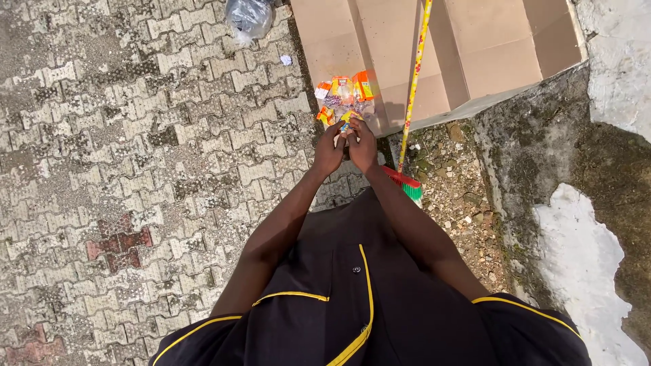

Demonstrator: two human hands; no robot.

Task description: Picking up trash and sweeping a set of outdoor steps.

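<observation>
Both hands meet in front of the body: the left hand (329, 150) and right hand (363, 144) pinch a small yellow-and-blue wrapper (347, 122) between closed fingers. Beyond lies a pile of orange snack packets (344, 91) at the edge of a flattened brown cardboard sheet (475, 47); a yellow-handled broom (413, 88) stands beside them.

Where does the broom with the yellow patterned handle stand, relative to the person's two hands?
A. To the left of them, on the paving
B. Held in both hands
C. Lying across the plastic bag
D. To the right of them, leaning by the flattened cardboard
D: the broom rises just right of the hands, its handle crossing the flattened cardboard.
</observation>
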